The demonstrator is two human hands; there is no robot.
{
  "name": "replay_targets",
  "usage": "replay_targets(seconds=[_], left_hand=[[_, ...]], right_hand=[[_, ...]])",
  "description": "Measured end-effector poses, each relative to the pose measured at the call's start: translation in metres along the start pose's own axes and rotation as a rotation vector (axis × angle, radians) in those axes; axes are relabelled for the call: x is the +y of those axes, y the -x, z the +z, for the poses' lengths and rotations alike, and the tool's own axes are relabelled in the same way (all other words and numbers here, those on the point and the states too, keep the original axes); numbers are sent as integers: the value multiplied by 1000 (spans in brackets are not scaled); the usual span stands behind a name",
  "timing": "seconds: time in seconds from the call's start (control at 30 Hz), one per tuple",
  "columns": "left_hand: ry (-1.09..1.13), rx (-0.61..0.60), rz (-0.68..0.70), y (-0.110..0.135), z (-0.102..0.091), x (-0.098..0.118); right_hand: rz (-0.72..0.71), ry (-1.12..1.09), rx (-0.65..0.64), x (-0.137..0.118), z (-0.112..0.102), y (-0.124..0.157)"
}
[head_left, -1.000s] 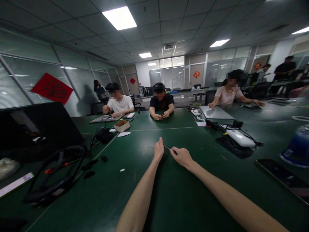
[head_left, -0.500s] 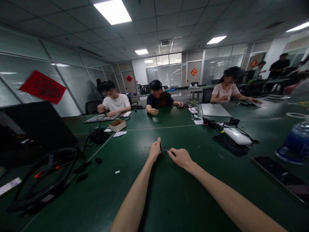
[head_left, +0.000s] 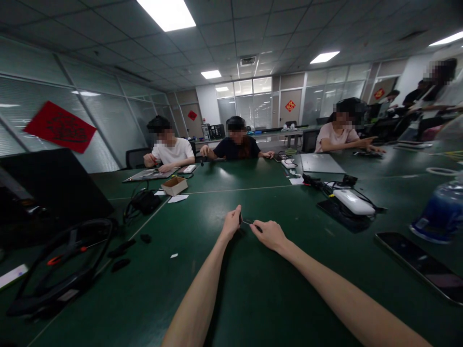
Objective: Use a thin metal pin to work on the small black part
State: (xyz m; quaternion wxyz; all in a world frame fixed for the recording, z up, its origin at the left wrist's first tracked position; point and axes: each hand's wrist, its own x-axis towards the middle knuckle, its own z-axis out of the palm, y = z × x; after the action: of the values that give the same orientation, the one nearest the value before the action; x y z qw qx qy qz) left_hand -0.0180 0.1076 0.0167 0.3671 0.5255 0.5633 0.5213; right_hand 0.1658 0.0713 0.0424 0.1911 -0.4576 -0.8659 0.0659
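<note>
Over the middle of the green table (head_left: 202,289), my left hand (head_left: 230,224) is closed around a small dark piece (head_left: 240,219), its thumb pointing up. Most of that piece is hidden by the fingers, so its kind cannot be made out. My right hand (head_left: 270,234) grips a small screwdriver (head_left: 257,228) by its dark handle. The thin metal shaft runs leftward, its tip at or very near the dark piece; whether they touch is too small to tell.
To the left lie a black headset-like frame (head_left: 65,284), several small black parts (head_left: 121,264) and a cardboard box (head_left: 174,185). At right are a white device (head_left: 353,202) with cables, a phone (head_left: 419,265) and a blue bottle (head_left: 439,212). Three people sit opposite.
My hands keep nearly the same pose and hold. Across the table, the middle person's hand has moved left to a small dark object, and the right-hand person's arm has risen. Another person appears at far right.
</note>
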Motion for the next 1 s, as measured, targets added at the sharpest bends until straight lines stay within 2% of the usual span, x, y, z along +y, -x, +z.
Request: replay_targets(seconds=[0.43,1.0], left_hand=[[-15,-51,-49,3,-2,5],[-54,-60,-7,1,-4,-1]], right_hand=[[-29,84,-32,0,-3,-1],[-70,0,-41,4,-2,-4]])
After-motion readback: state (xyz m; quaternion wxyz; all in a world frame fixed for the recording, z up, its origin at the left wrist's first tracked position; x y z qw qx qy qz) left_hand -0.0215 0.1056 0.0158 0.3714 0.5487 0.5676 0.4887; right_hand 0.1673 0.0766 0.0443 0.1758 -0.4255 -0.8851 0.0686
